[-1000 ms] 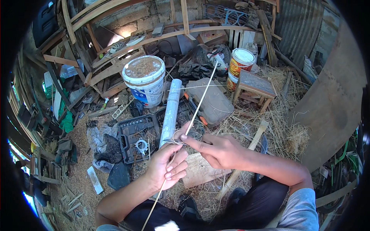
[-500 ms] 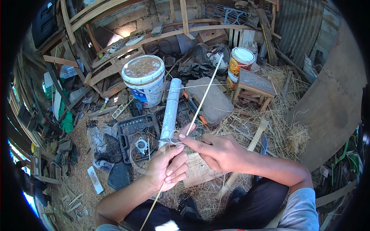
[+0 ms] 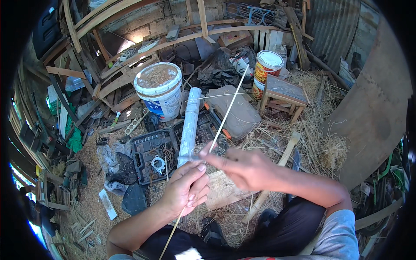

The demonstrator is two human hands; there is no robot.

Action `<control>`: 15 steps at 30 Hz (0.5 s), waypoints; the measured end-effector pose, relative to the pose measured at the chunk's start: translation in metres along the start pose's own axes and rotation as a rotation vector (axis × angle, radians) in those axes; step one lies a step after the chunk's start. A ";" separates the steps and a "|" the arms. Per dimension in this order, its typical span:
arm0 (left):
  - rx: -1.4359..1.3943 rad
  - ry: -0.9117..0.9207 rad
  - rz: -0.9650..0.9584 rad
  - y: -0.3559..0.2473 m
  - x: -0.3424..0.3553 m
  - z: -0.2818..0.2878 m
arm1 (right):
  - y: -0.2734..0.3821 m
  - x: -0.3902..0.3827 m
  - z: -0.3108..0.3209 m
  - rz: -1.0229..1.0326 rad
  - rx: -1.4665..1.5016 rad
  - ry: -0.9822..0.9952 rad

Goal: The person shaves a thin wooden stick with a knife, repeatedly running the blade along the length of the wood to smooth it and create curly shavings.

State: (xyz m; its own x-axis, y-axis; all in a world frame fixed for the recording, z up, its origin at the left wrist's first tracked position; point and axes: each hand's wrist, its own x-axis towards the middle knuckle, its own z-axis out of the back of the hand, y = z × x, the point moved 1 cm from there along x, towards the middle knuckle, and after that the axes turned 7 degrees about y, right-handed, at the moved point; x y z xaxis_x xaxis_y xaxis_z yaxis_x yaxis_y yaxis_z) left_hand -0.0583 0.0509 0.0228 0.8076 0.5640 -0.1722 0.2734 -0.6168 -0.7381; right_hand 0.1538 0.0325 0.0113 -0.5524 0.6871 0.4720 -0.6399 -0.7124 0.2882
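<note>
Pale, thin wooden strip point(image 3: 234, 99) runs diagonally through the work area, its upper end pointing away from the person and its lower end passing down over the dark trousers point(image 3: 169, 240). Left hand point(image 3: 186, 186): fingers curled round the strip below its middle, thumb lying uppermost and pointing forward. Right hand point(image 3: 245, 167): comes in from the right, just beside the left, index finger stretched across to the strip directly above the left thumb. Motion blur here; I cannot tell whether the right fingers pinch the strip or only press on it. Between the hands, a dark narrow streak point(image 3: 189, 159) shows, possibly a blade, too smeared to be sure.

Surroundings: beneath the hands, a flat board point(image 3: 227, 190) lies on litter of straw and shavings. Beyond the hands, a whitish tube point(image 3: 190, 125) lies lengthwise, next to an open black tool case point(image 3: 143, 151) with a ring-shaped metal part point(image 3: 158, 164) in it. To the tube's right, a closed grey-brown case point(image 3: 234, 115); to its left and farther back, a white bucket point(image 3: 162, 102), its top covered with brownish debris. Two stacked tins point(image 3: 268, 69) stand behind a small wooden stool point(image 3: 286, 89) at right.
</note>
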 end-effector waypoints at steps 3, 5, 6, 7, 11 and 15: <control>-0.026 0.021 -0.009 -0.002 0.000 -0.004 | -0.011 0.001 -0.007 -0.021 -0.009 -0.008; -0.015 0.037 -0.017 -0.003 0.001 -0.007 | -0.025 0.001 -0.005 -0.103 -0.015 -0.215; -0.016 0.034 -0.019 -0.002 -0.001 -0.007 | -0.022 -0.001 -0.007 -0.100 -0.012 -0.213; -0.012 0.021 -0.012 -0.001 -0.002 -0.005 | -0.013 -0.004 -0.010 -0.061 0.006 -0.118; 0.002 -0.024 -0.037 -0.003 -0.005 -0.007 | -0.015 0.003 -0.010 -0.018 0.007 -0.111; 0.021 -0.033 -0.032 -0.003 -0.003 -0.007 | -0.002 0.002 -0.006 -0.022 -0.012 -0.091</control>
State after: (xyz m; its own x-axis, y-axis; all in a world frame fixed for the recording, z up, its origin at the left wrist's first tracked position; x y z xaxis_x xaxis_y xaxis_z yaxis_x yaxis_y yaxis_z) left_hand -0.0577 0.0471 0.0304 0.7809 0.6014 -0.1689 0.2875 -0.5861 -0.7575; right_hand 0.1513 0.0360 0.0067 -0.4877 0.6861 0.5398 -0.6579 -0.6953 0.2893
